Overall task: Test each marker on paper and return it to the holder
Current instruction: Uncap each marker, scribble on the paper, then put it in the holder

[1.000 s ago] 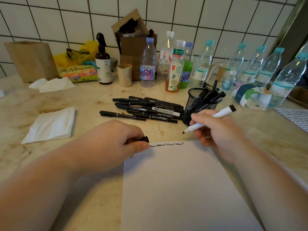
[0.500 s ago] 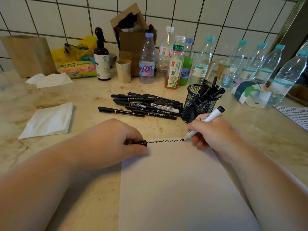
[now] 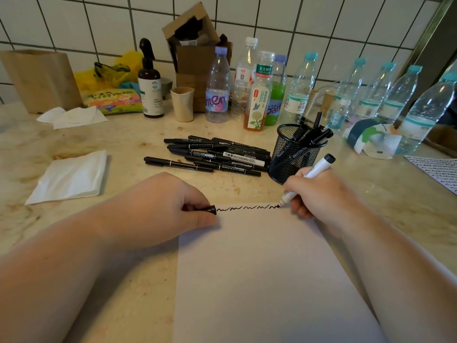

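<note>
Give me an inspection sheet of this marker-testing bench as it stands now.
Surface: beige stone counter, stained in places.
Job's things: white marker with its tip on the sheet of paper, at the right end of a black squiggle; mesh holder with several black markers standing in it; pile of black markers lying left of the holder.
Clutter: row of plastic bottles, spray bottle, paper cup, cardboard box, tissues.
Hands: right hand grips the white marker; left hand pinches a black cap at the paper's top left corner.
Cables: nothing seen.
Surroundings: white tiled wall.
</note>
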The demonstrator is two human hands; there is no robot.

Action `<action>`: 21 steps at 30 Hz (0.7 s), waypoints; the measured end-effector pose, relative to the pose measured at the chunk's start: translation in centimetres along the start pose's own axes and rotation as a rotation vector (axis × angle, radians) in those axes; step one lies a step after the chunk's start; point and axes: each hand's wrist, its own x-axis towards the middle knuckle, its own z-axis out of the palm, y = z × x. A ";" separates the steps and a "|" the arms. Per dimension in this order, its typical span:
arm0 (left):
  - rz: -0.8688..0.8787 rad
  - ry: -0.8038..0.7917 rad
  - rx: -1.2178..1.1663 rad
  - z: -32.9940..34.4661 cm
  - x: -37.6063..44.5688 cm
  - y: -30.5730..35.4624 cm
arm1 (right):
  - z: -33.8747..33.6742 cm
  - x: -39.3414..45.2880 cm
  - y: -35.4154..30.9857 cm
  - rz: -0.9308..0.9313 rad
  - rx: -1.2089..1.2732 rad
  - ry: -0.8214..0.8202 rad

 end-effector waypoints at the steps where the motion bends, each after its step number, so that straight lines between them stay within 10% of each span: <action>1: -0.006 -0.003 0.000 0.0 0.0 0.0 | -0.1 0.0 0.0 -0.001 -0.021 0.010; 7: -0.043 0.014 0.015 -0.1 0.0 0.3 | -0.6 -0.4 -0.5 -0.071 -0.027 0.075; 16: -0.010 0.121 0.008 0.0 0.0 1.4 | 0.3 -2.1 -1.9 -0.239 0.556 -0.495; 21: 0.013 0.171 0.049 0.4 0.3 1.3 | 0.4 -2.4 -2.1 -0.261 0.577 -0.556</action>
